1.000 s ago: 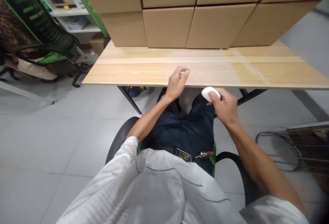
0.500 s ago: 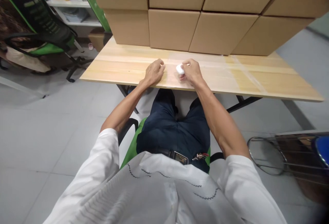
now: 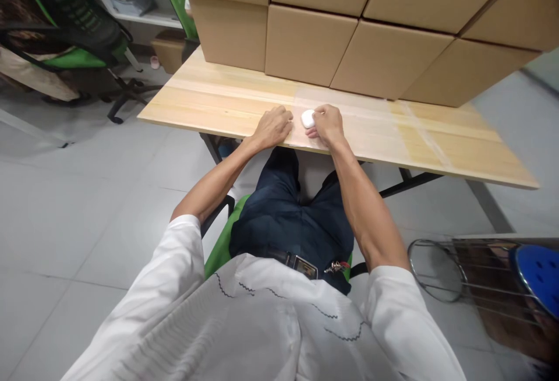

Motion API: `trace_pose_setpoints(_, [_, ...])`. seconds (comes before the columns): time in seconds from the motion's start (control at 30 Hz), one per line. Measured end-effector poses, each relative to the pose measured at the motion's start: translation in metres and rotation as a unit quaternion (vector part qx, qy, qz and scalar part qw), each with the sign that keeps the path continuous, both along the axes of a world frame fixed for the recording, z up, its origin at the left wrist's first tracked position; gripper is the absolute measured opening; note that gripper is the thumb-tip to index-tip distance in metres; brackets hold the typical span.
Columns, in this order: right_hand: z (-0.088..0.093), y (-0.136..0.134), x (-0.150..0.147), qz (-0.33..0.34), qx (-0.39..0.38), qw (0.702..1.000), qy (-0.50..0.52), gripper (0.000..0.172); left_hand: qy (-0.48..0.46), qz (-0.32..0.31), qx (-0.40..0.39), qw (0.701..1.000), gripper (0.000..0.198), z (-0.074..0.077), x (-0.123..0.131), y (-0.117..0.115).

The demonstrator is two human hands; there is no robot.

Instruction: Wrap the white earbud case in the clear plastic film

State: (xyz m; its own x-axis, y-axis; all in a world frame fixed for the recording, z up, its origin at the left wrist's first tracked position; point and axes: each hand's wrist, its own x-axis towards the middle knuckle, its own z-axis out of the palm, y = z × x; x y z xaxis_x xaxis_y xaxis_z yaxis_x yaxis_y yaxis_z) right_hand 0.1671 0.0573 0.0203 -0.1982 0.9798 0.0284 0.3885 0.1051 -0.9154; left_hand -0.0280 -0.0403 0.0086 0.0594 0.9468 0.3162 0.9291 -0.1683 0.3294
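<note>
Head view: left hand point(image 3: 273, 127) rests loosely curled on the wooden table point(image 3: 209, 107); right hand point(image 3: 328, 126) grips the small white case point(image 3: 308, 118), held over the lap a second ago, now on the tabletop. Left fingertips are tucked out of sight; cardboard boxes point(image 3: 305, 43) are cropped above.

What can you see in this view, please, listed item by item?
white case: one, white, on the table between the hands
table: one, pale wood, in front of the person
cardboard boxes: several, brown, stacked in two rows at the table's back
office chair: one, black and green, upper left
shelf: one, white, upper left
wire frame: one, metal, lower right
blue disc: one, blue with holes, right edge
keys: one bunch, silvery, at the belt
left hand: one, curled, resting on the table left of the case
right hand: one, holding the white case on the table
</note>
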Motion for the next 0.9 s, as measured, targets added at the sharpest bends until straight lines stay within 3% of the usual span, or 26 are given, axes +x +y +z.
trace_pose_setpoints(0.3, [-0.003,-0.019,0.027,0.017,0.025,1.000,0.000,0.005,0.026,0.004,-0.001,1.000,0.034,0.000,0.001,-0.006])
trace_pose_setpoints(0.43, [-0.008,-0.020,0.034,0.031,0.105,0.991,-0.072,0.027,0.024,0.007,-0.004,1.000,0.033,0.000,0.002,-0.008])
trace_pose_setpoints(0.6, [-0.016,-0.011,0.029,0.059,0.220,0.948,-0.223,0.031,0.027,-0.004,-0.021,0.999,0.034,0.004,0.005,-0.013])
trace_pose_setpoints(0.9, [-0.022,-0.013,0.030,0.068,0.256,0.939,-0.221,0.042,0.040,-0.022,-0.017,0.999,0.035,0.007,0.009,-0.018])
